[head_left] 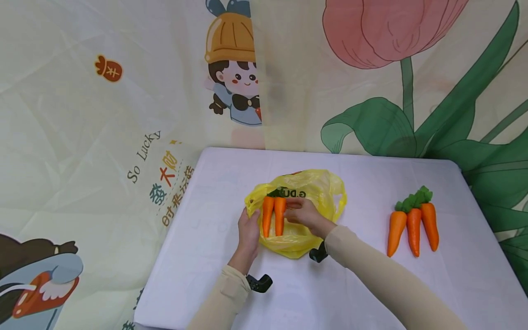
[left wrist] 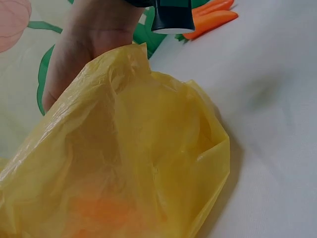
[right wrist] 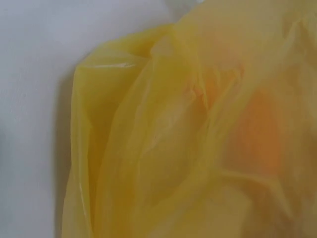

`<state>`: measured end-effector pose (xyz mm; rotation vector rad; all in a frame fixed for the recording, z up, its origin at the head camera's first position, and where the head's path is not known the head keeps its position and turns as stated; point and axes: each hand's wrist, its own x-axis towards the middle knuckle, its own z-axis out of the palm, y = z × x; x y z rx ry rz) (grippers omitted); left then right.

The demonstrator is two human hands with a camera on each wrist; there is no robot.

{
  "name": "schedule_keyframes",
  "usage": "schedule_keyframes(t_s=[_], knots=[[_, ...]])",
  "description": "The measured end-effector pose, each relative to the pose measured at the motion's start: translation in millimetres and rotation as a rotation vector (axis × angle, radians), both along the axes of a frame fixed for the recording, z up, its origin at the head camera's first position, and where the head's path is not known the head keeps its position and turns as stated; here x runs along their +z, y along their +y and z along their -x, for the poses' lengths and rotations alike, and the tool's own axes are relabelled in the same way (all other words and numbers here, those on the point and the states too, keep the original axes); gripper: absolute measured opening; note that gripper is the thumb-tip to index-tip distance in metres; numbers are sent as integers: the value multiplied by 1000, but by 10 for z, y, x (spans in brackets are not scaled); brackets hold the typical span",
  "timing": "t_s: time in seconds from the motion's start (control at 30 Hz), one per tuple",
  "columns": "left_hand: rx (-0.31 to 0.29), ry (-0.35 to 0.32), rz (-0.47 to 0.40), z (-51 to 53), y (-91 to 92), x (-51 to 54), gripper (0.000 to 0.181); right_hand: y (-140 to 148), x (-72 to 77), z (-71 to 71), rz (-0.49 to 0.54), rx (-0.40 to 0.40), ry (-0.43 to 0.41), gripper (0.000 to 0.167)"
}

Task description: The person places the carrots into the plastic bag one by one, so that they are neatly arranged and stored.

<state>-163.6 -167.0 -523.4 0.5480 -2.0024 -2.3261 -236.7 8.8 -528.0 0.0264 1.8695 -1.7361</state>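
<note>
A crumpled yellow plastic bag (head_left: 326,192) with dark printing lies on the white table, its mouth held wide. My left hand (head_left: 249,231) grips the bag's left edge. Two orange carrots (head_left: 268,215) with dark green tops stand in the mouth, their lower ends hidden behind the near edge of the bag. My right hand (head_left: 303,213) reaches in from the right and holds the carrots near their tops; some fingertips are hidden. Orange shows blurred through the yellow plastic (left wrist: 124,148) in the left wrist view. In the right wrist view the bag (right wrist: 148,139) covers most of the picture.
Three more carrots (head_left: 414,231) with green tops lie together on the right part of the table (head_left: 346,298). A printed cloth (head_left: 288,91) with a tulip and cartoon figures hangs behind it. Black wrist cameras (head_left: 260,283) sit below each hand.
</note>
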Motion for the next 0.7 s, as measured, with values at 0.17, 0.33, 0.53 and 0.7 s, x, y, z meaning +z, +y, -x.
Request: schedule_keyframes(t_s=[0.17,0.33,0.53,0.7], knots=[[-2,-11,6,-3,-7,14,50,-2,-28,-14,-16,139,89,59],[-3,-12,15,-10,-12,19,49,9,-22,-31,-65,147,105,62],[-13,-11,25,-6,-24,9,49,106,64,-72,-117,73,112,60],[-11,-10,28,5,-31,-1,50,231,212,-168,-125,90,149,60]])
